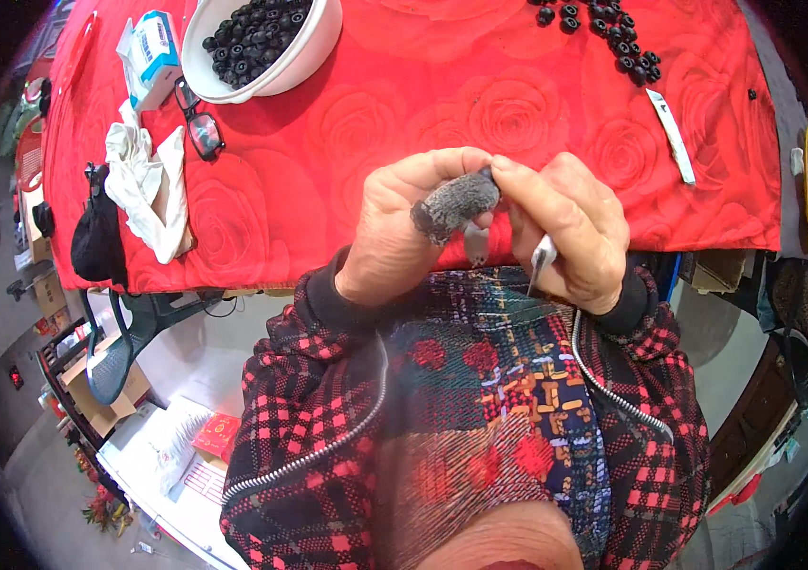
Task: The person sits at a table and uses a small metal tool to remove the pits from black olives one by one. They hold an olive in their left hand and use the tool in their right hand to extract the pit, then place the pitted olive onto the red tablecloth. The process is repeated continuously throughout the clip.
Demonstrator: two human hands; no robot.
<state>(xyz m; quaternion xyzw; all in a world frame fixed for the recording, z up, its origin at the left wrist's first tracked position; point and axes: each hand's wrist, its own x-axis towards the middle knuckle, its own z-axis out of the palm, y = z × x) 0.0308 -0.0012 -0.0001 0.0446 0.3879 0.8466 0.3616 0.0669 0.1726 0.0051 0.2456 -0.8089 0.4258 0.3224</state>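
Note:
My left hand [387, 223] is raised over the table's near edge, its fingers closed around a small dark piece [487, 175], mostly hidden. A worn, fuzzy grey cover [459, 205] sits on what looks like its thumb. The right hand [570, 223] meets it from the other side, thumb and forefinger pinching at the same dark piece. Tucked in the right hand's lower fingers is a small white-handled tool [543, 255] with a thin blade-like end pointing down. Between the hands a pale grey tip [476, 245] shows; what it belongs to is unclear.
On the red rose-patterned tablecloth [300, 223] stands a white bowl [326, 43] of round black parts. More black parts [624, 43] lie far right, near a white strip [673, 138]. Glasses [203, 131], a blue-white box [150, 57] and white cloth [150, 185] lie left.

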